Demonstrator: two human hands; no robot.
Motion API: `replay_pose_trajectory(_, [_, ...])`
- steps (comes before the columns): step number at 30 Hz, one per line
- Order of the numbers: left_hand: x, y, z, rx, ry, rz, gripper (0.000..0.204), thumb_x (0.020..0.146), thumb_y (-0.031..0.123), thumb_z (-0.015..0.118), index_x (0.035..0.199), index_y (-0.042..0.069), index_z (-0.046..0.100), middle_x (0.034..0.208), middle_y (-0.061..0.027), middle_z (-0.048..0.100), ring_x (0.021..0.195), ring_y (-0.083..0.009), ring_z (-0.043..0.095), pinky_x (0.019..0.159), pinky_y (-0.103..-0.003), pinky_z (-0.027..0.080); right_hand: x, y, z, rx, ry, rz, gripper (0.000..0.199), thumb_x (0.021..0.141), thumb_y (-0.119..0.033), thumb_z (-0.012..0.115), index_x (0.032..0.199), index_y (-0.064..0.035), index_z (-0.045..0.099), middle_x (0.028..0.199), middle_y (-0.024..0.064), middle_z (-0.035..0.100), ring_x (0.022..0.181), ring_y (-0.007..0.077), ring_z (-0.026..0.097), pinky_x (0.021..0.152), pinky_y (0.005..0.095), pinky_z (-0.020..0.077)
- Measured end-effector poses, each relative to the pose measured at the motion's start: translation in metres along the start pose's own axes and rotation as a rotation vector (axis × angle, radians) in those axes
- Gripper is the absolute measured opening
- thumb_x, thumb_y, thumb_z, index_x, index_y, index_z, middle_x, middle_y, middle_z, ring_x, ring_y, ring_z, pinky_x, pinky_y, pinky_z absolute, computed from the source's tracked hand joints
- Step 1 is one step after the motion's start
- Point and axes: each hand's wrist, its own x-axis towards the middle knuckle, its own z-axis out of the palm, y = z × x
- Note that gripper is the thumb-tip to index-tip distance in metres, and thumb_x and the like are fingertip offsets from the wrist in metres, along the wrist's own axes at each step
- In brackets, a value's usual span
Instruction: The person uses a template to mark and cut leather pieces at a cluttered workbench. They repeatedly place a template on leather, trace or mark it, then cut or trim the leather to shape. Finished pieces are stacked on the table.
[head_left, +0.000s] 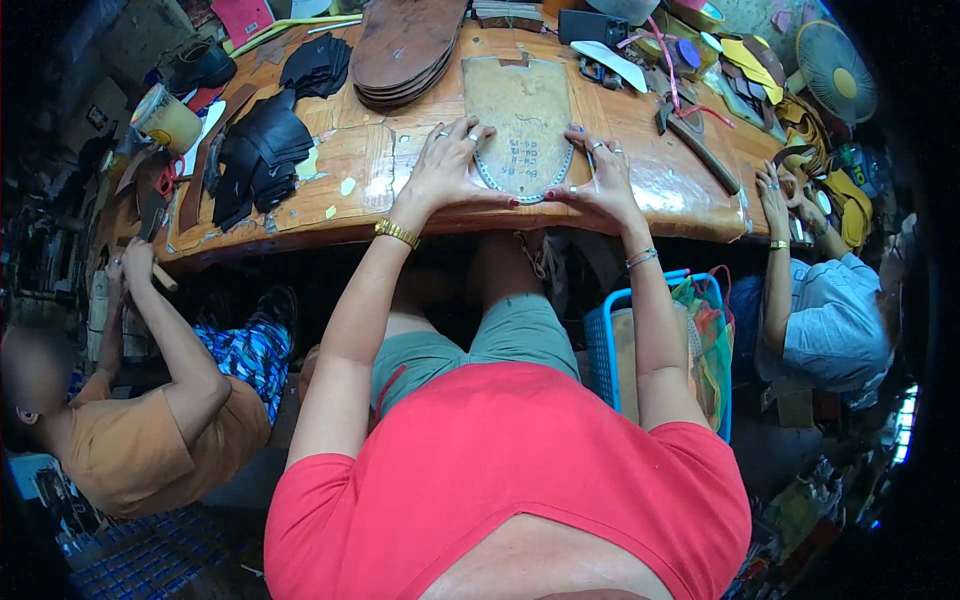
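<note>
A flat tan panel (520,110), rounded at the near end and marked with handwriting, lies on the wooden table before me. Pale edging runs along its curved rim. My left hand (447,168) grips the panel's left side, its fingers bent on the edge and its thumb stretched along the rounded end. On the opposite side, my right hand (600,182) holds the edge the same way, thumb toward the near end. The two thumbs are a little apart. What lies under the panel is hidden.
A brown leather stack (405,50) and black leather pieces (262,150) lie left. A hammer (705,152) rests right. Below the wooden table's edge (330,232) stands a blue basket (598,345). Co-workers sit on both sides; the left person's hands hold a tool.
</note>
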Motion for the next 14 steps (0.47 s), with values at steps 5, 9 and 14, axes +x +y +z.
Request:
replay_pose_trajectory(5, [0.008,0.005,-0.01,0.003,-0.068,-0.034,0.095,0.057,0.07,0.072,0.128,0.011,0.053,0.126,-0.018,0.049,0.118,-0.0355,0.048,0.099,-0.045,0.037,0.003,0.0,-0.008,-0.071,-0.023,-0.06,0.088,0.053,-0.051,0.085,0.123,-0.0054,0.056,0.129,0.0135,0.058,0.113,0.0325,0.052,0.098,0.04,0.0395])
replay_pose_trajectory(9, [0.021,-0.002,-0.004,0.013,-0.066,-0.066,0.077,0.068,0.065,0.068,0.122,0.011,0.059,0.12,-0.0165,0.051,0.114,-0.0327,0.051,0.097,-0.044,0.037,0.013,0.011,-0.005,-0.174,-0.076,-0.076,0.084,0.059,-0.057,0.08,0.12,-0.0037,0.058,0.125,0.0146,0.06,0.108,0.0327,0.056,0.096,0.0415,0.0407])
replay_pose_trajectory(14, [0.042,-0.012,0.0,0.118,-0.193,-0.096,0.065,0.076,0.061,0.064,0.12,0.012,0.061,0.117,-0.0148,0.052,0.111,-0.0289,0.053,0.098,-0.041,0.036,0.029,-0.013,-0.02,-0.178,-0.227,0.109,0.084,0.064,-0.063,0.075,0.121,-0.0033,0.057,0.124,0.0165,0.06,0.11,0.0303,0.057,0.098,0.0396,0.0395])
